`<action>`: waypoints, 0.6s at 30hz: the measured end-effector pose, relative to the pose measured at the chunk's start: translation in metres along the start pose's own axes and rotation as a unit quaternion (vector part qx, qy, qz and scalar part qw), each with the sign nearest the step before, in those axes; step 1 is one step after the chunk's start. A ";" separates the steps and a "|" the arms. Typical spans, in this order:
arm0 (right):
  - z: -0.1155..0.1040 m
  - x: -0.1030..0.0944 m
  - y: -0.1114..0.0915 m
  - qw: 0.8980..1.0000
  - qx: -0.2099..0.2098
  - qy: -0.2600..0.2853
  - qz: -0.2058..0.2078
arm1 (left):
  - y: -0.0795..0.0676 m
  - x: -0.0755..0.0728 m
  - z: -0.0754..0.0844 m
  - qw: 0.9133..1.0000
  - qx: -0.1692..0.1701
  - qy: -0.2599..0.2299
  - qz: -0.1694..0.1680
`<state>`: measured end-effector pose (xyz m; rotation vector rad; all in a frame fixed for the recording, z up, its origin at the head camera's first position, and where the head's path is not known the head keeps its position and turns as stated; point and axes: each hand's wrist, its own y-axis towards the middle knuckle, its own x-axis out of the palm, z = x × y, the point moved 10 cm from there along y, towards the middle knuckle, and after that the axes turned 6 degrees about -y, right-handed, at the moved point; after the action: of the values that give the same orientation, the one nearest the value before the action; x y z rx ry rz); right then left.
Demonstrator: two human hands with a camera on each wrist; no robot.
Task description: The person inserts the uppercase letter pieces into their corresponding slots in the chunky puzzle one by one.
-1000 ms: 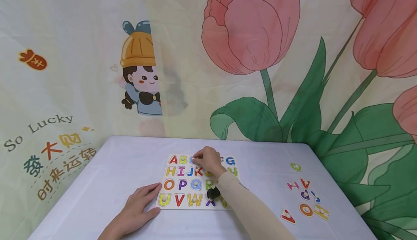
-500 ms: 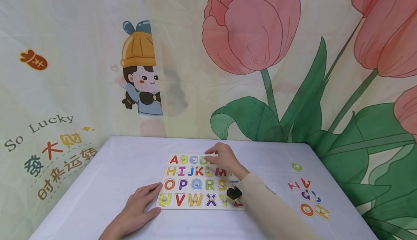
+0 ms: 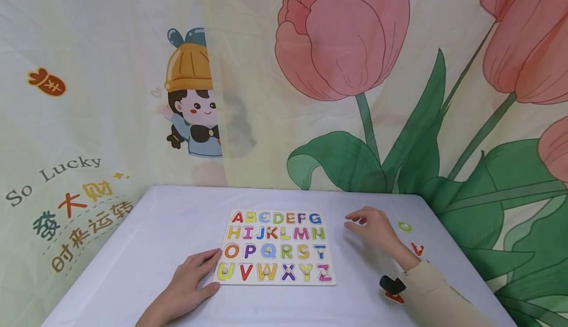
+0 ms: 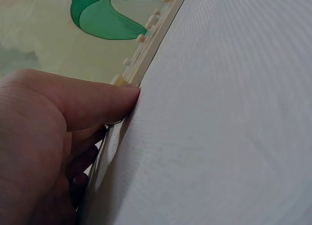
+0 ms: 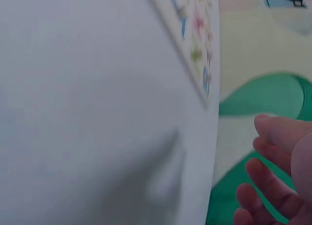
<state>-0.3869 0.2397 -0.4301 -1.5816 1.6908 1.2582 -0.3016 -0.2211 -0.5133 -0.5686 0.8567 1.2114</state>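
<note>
A white alphabet puzzle board (image 3: 275, 242) lies on the table, with colourful letters in four rows; several carry small round knobs. My left hand (image 3: 186, 280) rests at its left edge, fingers extended. In the left wrist view the thumb (image 4: 105, 101) touches the board's rim (image 4: 155, 42). To the right of the board my right hand (image 3: 377, 231) hovers over the white cloth, fingers slightly bent and holding nothing. The right wrist view shows its thumb and fingers (image 5: 270, 186) apart.
Loose letter pieces lie at the table's right side: a green one (image 3: 405, 227), a red one (image 3: 417, 249) and another red one (image 3: 395, 297) partly behind a dark wrist device (image 3: 392, 284). The right sleeve (image 3: 437, 292) covers that area. A printed curtain (image 3: 248, 80) hangs behind the table.
My right hand has left the C at the board's top row and moved right across the cloth toward the loose letters, uncovering the board. My left hand stays in place.
</note>
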 end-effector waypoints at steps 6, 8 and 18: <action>0.071 -0.043 -0.028 0.997 0.020 -0.037 0.063 | 0.000 -0.002 0.002 1.000 0.001 0.000 0.005; 0.094 -0.052 -0.035 0.996 0.035 -0.043 0.072 | 0.001 -0.003 0.003 1.000 0.001 0.003 0.005; 0.168 -0.061 -0.042 0.987 0.138 -0.069 0.054 | 0.000 0.002 -0.001 1.000 -0.018 0.000 -0.006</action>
<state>-0.3725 0.4195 -0.4655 -1.2284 1.7941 1.1003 -0.3021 -0.2212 -0.5154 -0.6016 0.8323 1.2180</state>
